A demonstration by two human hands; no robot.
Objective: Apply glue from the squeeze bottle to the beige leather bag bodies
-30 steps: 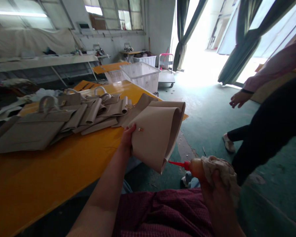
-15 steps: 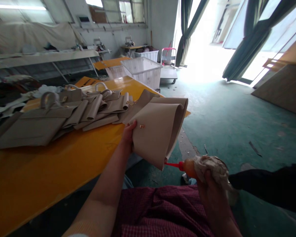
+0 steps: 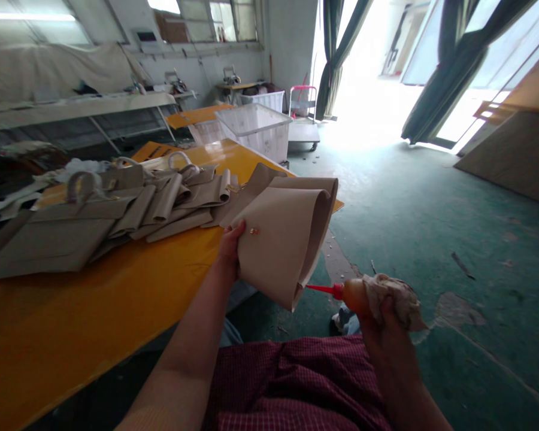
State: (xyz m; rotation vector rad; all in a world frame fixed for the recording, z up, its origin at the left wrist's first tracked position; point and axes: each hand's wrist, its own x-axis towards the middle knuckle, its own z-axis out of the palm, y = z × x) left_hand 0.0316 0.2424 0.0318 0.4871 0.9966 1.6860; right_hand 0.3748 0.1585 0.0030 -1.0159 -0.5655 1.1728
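While the folded beige piece (image 3: 276, 245) is held up beside the edge of the yellow table (image 3: 121, 308), its open side is turned toward the red nozzle (image 3: 324, 290) of the amber bottle (image 3: 354, 295). The piece is gripped at its left border by the left hand (image 3: 230, 246), with the thumb laid over the near face, close to a small metal fitting (image 3: 254, 231). The bottle is held in the closed right hand (image 3: 386, 332), with a crumpled cloth (image 3: 394, 293) bunched about its rear part. The nozzle tip is aimed at the lower corner; whether the 2 touch cannot be told.

Since the left grip is well apart from that corner, some swing there seems likely, so the piece is best held firm. The tip is best brought in lightly along the edge, and the bottle squeezed sparingly, so that the outer face is not marked.
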